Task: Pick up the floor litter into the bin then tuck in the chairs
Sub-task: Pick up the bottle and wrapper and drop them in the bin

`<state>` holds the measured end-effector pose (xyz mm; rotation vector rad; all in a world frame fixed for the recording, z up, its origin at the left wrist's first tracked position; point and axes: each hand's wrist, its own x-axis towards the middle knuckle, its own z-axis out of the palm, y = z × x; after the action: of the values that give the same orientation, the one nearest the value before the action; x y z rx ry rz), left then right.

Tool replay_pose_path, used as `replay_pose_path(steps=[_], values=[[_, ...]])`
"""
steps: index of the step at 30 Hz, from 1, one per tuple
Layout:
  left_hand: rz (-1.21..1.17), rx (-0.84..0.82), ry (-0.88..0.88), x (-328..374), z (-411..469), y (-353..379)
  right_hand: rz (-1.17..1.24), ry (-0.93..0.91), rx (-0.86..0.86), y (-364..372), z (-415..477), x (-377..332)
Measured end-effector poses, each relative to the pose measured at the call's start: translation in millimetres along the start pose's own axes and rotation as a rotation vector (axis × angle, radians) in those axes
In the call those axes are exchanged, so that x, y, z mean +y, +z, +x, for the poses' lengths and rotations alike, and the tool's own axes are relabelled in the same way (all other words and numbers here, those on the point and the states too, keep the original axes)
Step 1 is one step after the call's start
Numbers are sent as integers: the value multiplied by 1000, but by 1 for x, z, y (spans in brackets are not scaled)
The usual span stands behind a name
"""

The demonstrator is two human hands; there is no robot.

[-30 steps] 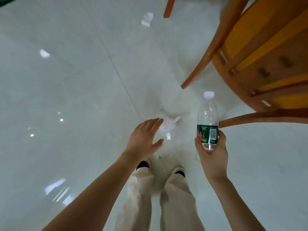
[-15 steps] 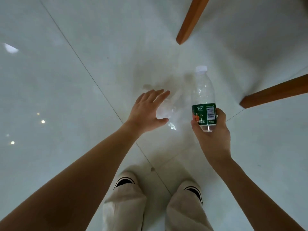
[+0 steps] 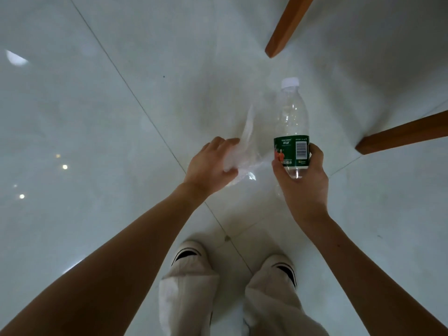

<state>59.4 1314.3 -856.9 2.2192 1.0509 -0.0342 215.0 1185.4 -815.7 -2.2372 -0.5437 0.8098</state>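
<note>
Since half a second ago my left hand (image 3: 210, 163) has closed its fingers and thumb around the clear plastic wrapper (image 3: 242, 154), which was lying under an open palm before. Nearest me I see my two shoes (image 3: 188, 253) and pale trouser legs (image 3: 186, 301) on the white tiled floor (image 3: 97, 141). Just beyond them, the left hand pinches the crumpled wrapper, one thin end sticking up past the fingertips; I cannot tell whether it is clear of the tiles. Beside it my right hand (image 3: 303, 183) is wrapped around the lower part of an empty water bottle (image 3: 292, 127) with a green label, cap pointing away from me. Farther off, two wooden chair legs (image 3: 286, 25) reach down to the floor at the upper right.
</note>
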Motion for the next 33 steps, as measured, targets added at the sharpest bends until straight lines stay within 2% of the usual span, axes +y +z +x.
replay_pose_path(steps=[5,11,16,21,24,28,33], values=[[-82,132,-66,56,-48,-101,9,-3,-13,-58,-52,-79],[-169,256,-177,152,-111,-276,95,-47,-12,-150,-128,-231],[-152,326,-147,242,-174,-431,136,-151,-75,-234,-197,-371],[-175,486,-164,311,-245,-558,94,-348,-109,-323,-258,-494],[-195,575,-238,341,-279,-619,107,-443,-113,-371,-289,-552],[-236,679,-207,381,-319,-687,139,-568,-158,-420,-327,-608],[-302,850,-175,436,-377,-723,189,-699,-207,-454,-369,-644]])
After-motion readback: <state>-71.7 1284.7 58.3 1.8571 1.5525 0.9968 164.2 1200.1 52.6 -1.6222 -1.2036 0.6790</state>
